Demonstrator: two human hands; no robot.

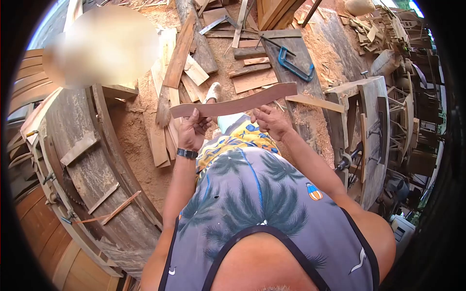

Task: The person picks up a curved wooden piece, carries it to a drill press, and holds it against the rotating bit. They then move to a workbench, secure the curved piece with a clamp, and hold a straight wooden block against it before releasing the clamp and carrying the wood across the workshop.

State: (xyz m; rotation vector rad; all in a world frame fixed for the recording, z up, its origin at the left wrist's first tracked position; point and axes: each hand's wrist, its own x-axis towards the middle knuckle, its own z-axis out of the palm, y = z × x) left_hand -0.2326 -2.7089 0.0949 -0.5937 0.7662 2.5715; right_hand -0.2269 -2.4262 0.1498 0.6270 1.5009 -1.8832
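Note:
A long, wavy strip of reddish-brown wood (238, 104) stretches across in front of my body, its right end higher than its left. My left hand (192, 130) is closed on the left end, thumb over the near face and fingers behind. Just below the strip's right half is my right hand (273, 123), its fingers curled in; what they hold, if anything, I cannot tell. A thin stick-like tip shows just above the right knuckles. Beneath the strip, a foot in a light shoe (213, 92) stands among wood scraps.
A blue clamp (296, 64) lies on a dark plank (306, 43) ahead. Boards and offcuts (255, 81) litter the sawdust-covered ground, with a metal square (216, 25) among them. A worn workbench (82, 160) stands left; another wooden bench (374, 140) with metal fittings stands right.

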